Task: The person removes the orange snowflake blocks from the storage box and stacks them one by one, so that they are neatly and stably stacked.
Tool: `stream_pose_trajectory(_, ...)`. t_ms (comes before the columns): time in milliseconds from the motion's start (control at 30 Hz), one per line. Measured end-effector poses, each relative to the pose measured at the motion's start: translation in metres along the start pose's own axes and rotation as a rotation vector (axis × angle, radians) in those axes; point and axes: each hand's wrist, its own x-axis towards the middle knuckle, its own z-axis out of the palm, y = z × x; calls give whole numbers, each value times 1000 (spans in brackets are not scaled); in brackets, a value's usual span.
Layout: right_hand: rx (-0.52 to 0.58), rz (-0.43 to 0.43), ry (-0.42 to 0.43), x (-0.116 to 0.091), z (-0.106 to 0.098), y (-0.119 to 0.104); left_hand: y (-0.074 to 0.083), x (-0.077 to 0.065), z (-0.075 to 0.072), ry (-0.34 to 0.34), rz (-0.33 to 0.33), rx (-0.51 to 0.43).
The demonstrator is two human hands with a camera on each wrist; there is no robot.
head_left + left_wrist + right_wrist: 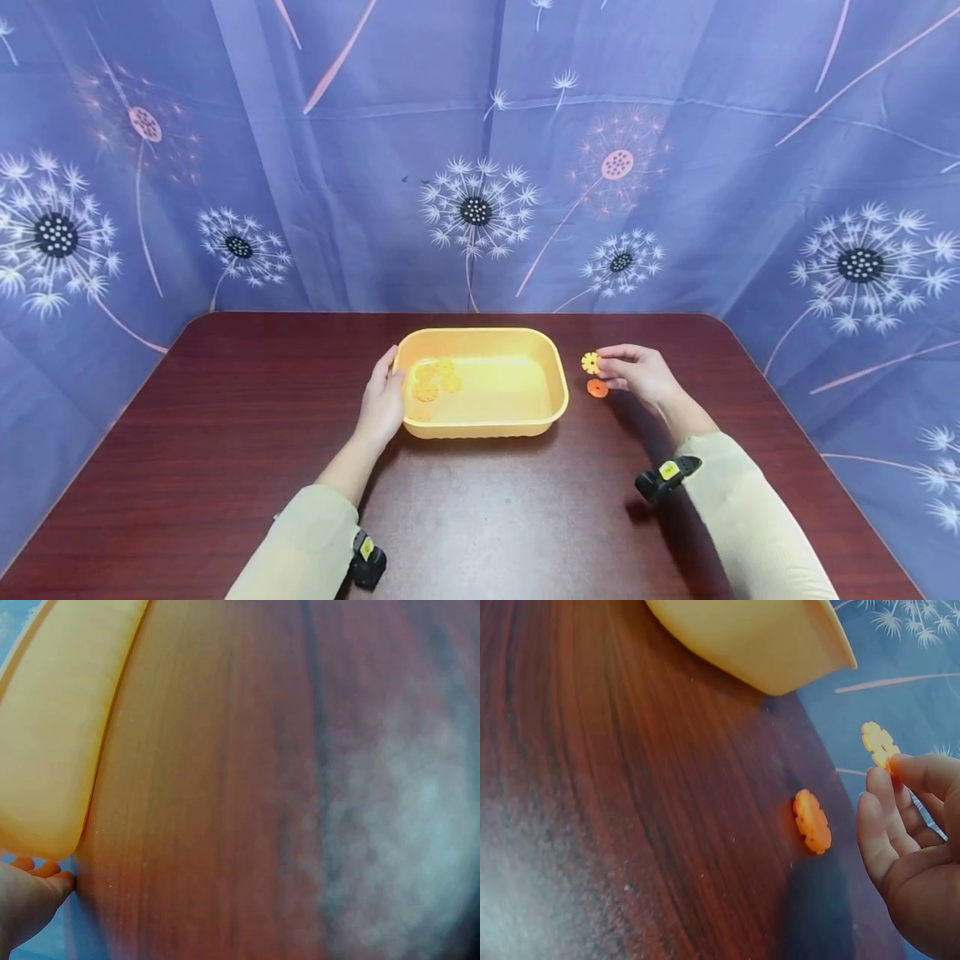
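A yellow plastic basin (487, 429) sits on the table, with several yellow and orange notched discs (426, 392) at its left end. My left hand (381, 404) grips the basin's left end, fingertips at the outer wall in the left wrist view. Right of the basin, my right hand (637, 375) pinches a yellow notched disc (590, 362) between thumb and fingertips, held above the tabletop. Under that hand, an orange notched disc (812, 823) lies on the table, apart from the fingers.
The dark reddish wooden table (480, 517) has rounded far corners. A blue curtain (360, 183) with a dandelion print hangs behind it and along both sides. Each forearm wears a small black camera (660, 481) on its sleeve.
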Motion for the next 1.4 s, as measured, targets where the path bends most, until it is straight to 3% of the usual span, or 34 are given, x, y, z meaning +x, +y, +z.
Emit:
stream_pose_trajectory(133, -15, -1, 13, 0, -4, 3, 0, 2, 0, -1, 11, -6)
stream_pose_trajectory(467, -171, 68, 42, -5, -12, 9, 1, 1, 0, -3, 5, 7)
stream_pose_trajectory(800, -164, 65, 37, -7, -16, 15, 2, 2, 0, -12, 1, 4)
stream_pose_trajectory(1233, -294, 77, 72, -8, -20, 18, 3, 3, 3, -26, -7, 8)
stream_pose_trajectory(1400, -325, 79, 47, -5, -14, 18, 3, 1, -2, -24, -27, 31)
